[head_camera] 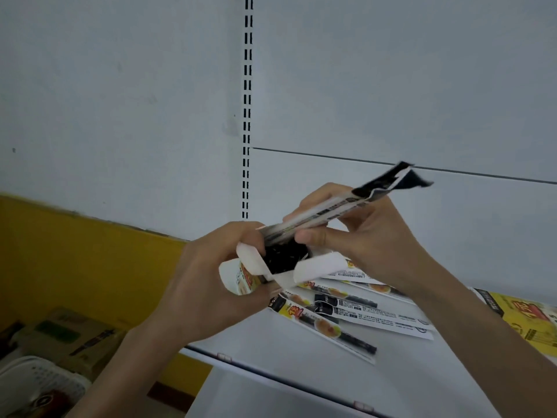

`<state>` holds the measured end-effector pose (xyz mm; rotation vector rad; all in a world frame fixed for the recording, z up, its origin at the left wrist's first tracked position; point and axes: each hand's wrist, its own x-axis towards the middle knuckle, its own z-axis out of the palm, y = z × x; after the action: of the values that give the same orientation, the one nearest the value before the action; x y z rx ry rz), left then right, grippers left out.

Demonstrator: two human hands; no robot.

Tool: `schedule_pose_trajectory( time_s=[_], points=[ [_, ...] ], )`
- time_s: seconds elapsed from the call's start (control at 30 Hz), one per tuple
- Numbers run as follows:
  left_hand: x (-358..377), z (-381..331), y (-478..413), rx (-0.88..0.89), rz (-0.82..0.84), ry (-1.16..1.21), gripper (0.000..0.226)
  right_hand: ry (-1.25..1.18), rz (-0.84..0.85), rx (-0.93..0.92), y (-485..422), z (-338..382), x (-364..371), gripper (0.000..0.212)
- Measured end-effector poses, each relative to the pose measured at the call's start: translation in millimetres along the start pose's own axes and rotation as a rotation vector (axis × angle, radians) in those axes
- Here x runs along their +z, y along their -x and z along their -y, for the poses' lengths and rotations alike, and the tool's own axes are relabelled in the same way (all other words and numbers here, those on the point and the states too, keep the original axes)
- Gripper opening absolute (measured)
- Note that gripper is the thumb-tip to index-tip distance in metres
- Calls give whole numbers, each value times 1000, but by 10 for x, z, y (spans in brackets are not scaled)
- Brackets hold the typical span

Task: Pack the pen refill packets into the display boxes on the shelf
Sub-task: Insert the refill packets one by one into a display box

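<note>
Left hand (208, 276), back toward the camera, fingers curled closed around what it holds; its bare forearm enters from 7 o'clock. Right hand (361, 233), at 2 o'clock of the left and just beside it, pinches with thumb and fingers; its bare forearm enters from 4 o'clock.

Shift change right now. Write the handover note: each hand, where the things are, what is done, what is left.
Left hand: grips the small open white-flapped display box.
Right hand: holds a bundle of long black-and-white pen refill packets, lower end at the box mouth, most still outside.
Loose yellow-and-white refill packets lie on the white shelf; a yellow carton sits at right.
Done: box opened. Left: seat the bundle, pack the loose packets.
</note>
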<state>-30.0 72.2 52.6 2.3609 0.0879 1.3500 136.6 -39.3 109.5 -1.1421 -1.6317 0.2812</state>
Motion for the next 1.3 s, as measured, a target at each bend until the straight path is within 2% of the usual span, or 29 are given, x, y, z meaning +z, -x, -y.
schedule_pose_trajectory(
  time_s=[0.1, 0.3, 0.37, 0.47, 0.57, 0.6, 0.67, 0.73, 0.83, 0.9, 0.97, 1.1, 1.23, 1.3],
  points=[
    [11, 31, 7, -15, 14, 29, 28, 159, 12, 104, -12, -44, -20, 13],
    [47, 3, -22, -17, 39, -33, 27, 292, -1, 9, 6, 0, -46, 13],
    [82, -8, -22, 12, 64, -38, 27, 335, 42, 59, -21, -73, 3, 23],
    [96, 13, -21, -7, 61, -32, 29, 314, 99, 179, -31, -69, -13, 28],
    [57, 37, -25, -65, 53, -5, 36, 313, 52, 89, 4, 13, -140, 49],
    [53, 32, -23, -65, 59, -11, 40, 289, 5, 8, 5, 55, -169, 47],
    [70, 19, -13, -62, 63, -21, 49, 230, -43, -121, -1, 79, -180, 27],
    [110, -1, 2, -71, 36, -17, 59, 241, -22, -106, -33, 32, -127, 13],
    [160, -13, 20, -64, -17, -18, 68, 357, 56, 16, -81, -74, -27, 14],
    [167, -3, 14, -54, -35, -16, 63, 392, 95, 71, -77, -76, -57, 23],
    [152, 20, 7, -43, -40, -25, 55, 379, 80, 66, -67, -35, -114, 27],
    [164, 12, 4, -40, -21, -53, 53, 500, -67, -78, -62, -9, -117, 17],
    [238, -5, 2, -8, -30, -99, 60, 613, 6, 65, -101, -53, -4, 15],
    [260, 5, -2, -8, -45, -99, 58, 812, 71, 62, -99, -81, 67, 17]
  ],
)
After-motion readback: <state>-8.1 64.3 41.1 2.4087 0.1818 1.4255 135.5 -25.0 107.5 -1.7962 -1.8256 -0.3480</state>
